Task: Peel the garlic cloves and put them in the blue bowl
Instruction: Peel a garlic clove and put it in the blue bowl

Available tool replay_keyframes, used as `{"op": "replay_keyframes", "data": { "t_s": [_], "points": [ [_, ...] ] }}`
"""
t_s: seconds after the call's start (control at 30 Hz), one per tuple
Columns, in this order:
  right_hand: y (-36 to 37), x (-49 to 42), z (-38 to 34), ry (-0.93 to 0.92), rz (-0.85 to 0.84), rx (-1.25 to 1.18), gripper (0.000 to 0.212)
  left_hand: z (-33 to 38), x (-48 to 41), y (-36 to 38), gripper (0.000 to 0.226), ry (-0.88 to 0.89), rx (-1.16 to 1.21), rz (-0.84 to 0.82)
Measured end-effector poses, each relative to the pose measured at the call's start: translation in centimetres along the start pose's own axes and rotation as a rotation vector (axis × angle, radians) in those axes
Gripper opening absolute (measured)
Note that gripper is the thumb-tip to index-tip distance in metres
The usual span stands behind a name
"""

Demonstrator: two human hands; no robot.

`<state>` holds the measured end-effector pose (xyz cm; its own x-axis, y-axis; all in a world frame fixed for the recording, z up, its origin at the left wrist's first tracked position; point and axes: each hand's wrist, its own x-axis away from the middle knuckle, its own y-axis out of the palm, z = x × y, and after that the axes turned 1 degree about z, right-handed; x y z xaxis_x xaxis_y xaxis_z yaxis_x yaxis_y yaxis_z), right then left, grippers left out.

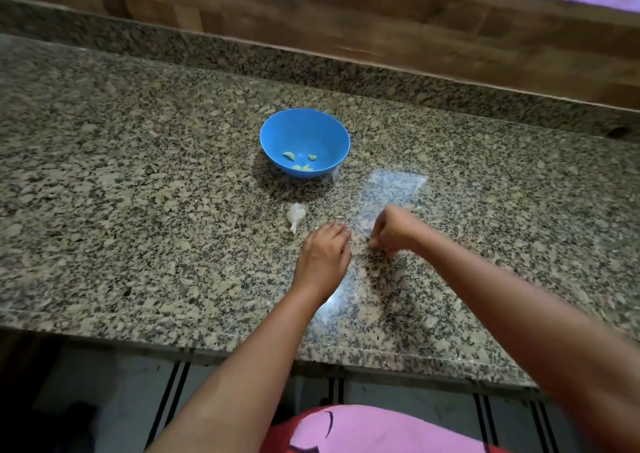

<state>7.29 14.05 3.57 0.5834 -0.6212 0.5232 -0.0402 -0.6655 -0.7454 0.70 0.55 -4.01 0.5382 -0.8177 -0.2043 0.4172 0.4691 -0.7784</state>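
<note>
The blue bowl [304, 130] stands on the granite counter, a little beyond my hands, and holds several peeled pale-green garlic cloves [289, 156]. A white garlic piece with papery skin and a stem [295, 215] lies on the counter just left of my left hand's fingertips. My left hand [323, 257] rests palm down on the counter with its fingers stretched forward. My right hand [394, 231] hovers close to its right, blurred, with fingers curled down toward the counter. Whether it pinches anything is hidden by the blur.
The counter [138, 210] is speckled granite with a raised granite lip and a wooden wall behind. Its front edge runs just below my forearms. A bright reflection shows on the stone around my right hand.
</note>
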Motion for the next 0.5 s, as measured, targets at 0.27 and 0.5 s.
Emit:
{"op": "replay_keyframes", "data": {
  "t_s": [0.27,0.5],
  "points": [
    [1.1,3.6,3.6,0.06,-0.195,-1.308,0.019,2.2,-0.9,-2.3,0.019,-0.231,0.6,-0.061],
    [1.5,4.5,3.1,-0.022,-0.152,-1.443,0.013,3.6,-1.8,-2.9,0.009,-0.333,0.893,0.0]
  ]
}}
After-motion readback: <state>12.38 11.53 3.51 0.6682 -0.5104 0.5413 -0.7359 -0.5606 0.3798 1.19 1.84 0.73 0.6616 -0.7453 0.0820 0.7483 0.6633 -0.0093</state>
